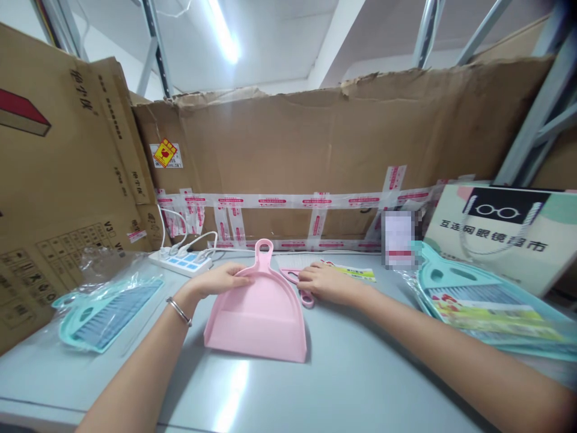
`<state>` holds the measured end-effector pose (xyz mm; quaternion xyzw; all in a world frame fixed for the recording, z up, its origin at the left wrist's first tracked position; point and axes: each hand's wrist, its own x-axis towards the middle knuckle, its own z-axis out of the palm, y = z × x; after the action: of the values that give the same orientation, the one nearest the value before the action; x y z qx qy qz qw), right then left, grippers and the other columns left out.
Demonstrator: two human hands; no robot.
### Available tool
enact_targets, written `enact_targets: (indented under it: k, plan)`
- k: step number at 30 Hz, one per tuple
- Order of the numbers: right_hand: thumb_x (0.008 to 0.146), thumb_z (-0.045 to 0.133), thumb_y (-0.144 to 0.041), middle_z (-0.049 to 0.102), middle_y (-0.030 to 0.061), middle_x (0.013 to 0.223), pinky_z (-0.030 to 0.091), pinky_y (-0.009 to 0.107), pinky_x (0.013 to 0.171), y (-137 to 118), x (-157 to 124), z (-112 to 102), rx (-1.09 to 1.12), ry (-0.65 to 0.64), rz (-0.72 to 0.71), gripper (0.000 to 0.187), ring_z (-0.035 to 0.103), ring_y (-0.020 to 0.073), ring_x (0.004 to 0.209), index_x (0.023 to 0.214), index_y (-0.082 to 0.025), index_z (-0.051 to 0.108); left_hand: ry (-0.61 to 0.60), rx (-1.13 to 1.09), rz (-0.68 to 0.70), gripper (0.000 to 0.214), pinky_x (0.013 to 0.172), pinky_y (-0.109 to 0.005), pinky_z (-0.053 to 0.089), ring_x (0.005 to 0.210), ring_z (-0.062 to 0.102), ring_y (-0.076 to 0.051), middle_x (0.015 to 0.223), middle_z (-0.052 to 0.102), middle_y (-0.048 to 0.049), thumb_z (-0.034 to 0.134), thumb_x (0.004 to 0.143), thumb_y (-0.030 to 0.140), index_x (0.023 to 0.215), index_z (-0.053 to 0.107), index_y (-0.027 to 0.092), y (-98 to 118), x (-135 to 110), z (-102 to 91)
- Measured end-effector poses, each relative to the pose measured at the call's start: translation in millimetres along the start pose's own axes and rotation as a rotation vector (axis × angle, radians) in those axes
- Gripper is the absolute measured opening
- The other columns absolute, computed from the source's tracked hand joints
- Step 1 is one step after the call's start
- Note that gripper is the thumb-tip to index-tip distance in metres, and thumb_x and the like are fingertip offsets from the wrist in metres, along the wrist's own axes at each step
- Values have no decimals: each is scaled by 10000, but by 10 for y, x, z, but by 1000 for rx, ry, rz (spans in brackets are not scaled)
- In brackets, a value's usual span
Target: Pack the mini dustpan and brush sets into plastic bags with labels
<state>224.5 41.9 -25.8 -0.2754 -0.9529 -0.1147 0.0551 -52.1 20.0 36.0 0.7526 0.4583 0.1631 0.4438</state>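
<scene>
A pink dustpan (261, 307) stands tilted in the middle of the table, its wide edge towards me and its looped handle at the top. My left hand (225, 279) is closed on its left upper side, with the thumb on the front face. To the right of the dustpan, my right hand (327, 282) is closed over a pink hand brush (307, 299), whose looped handle end shows below the fingers. Pale bristles lie behind the hand, and much of the brush is covered by it. A printed label card (358, 272) lies just behind my right hand.
A bagged turquoise dustpan and brush set (106, 316) lies at the left. More turquoise sets (487, 300) are stacked at the right, before a paper bag (500, 234). A power strip (180, 263) with plugged cables sits behind my left hand. Taped cardboard (315, 144) walls the back.
</scene>
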Motion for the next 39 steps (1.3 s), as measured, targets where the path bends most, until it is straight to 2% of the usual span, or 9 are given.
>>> enact_targets:
  k: [2, 5, 8, 11, 17, 21, 25, 31, 39]
  plan:
    - [828, 441, -143, 646, 82, 930, 393, 359, 780, 26, 2, 1, 98, 106, 42, 242, 572, 206, 865, 974, -213, 622, 16, 7, 13, 259, 618, -216, 416, 761, 580, -181, 819, 663, -2, 595, 700, 425, 813, 662, 201, -21, -9, -40]
    - [832, 439, -193, 651, 64, 943, 440, 328, 753, 98, -35, -94, 400, 485, 306, 218, 600, 187, 860, 1011, -218, 560, 53, 0, -2, 245, 603, -217, 416, 738, 581, -181, 801, 660, -8, 604, 690, 419, 778, 662, 198, -73, -38, -120]
    - [749, 594, -314, 656, 28, 850, 480, 319, 707, 164, -65, -353, 768, 953, 618, 224, 627, 185, 789, 930, -216, 505, 73, -38, -21, 246, 629, -227, 427, 754, 592, -186, 831, 667, -13, 606, 690, 412, 811, 667, 206, -124, -56, -183]
    - [626, 706, -385, 656, 0, 739, 502, 312, 644, 167, -82, -664, 1075, 1142, 752, 332, 630, 178, 679, 836, -215, 513, 122, -65, -22, 260, 658, -239, 433, 789, 598, -196, 872, 673, -17, 609, 684, 401, 856, 669, 215, -178, -30, -198]
    - [631, 693, -437, 615, -15, 633, 479, 275, 558, -72, -91, -911, 1434, 964, 737, 338, 579, 140, 577, 855, -209, 584, 196, -39, -14, 335, 709, -261, 425, 864, 585, -219, 950, 668, -26, 578, 697, 435, 928, 662, 207, -202, 63, -99]
    - [721, 592, -477, 435, -61, 521, 356, 232, 415, -195, -77, -893, 1632, 843, 644, 332, 393, 87, 422, 919, -211, 587, 192, -13, -41, 370, 752, -274, 416, 909, 574, -223, 995, 654, -30, 553, 714, 438, 977, 650, 198, -119, 78, -5]
    - [740, 347, -709, 356, -45, 548, 357, 269, 433, -253, -79, -861, 1901, 631, 478, 586, 339, 96, 429, 862, -187, 584, 156, -14, -6, 384, 778, -281, 408, 938, 561, -226, 1024, 643, -35, 531, 737, 422, 1024, 628, 185, -116, 125, 58]
    - [807, 530, -386, 377, -51, 568, 390, 222, 481, -372, -52, -755, 2158, 620, 297, 208, 358, 59, 441, 765, -193, 596, 137, -66, 27, 366, 791, -280, 399, 954, 550, -225, 1034, 640, -26, 527, 755, 411, 1032, 625, 193, -166, 210, 165]
    - [696, 705, -294, 692, 45, 877, 493, 262, 676, -466, -27, -612, 2000, 532, 584, 233, 645, 141, 751, 897, -192, 645, 189, -260, 58, 542, 865, -314, 393, 1014, 538, -238, 1080, 644, -62, 460, 775, 585, 1074, 634, 167, -111, 337, 530]
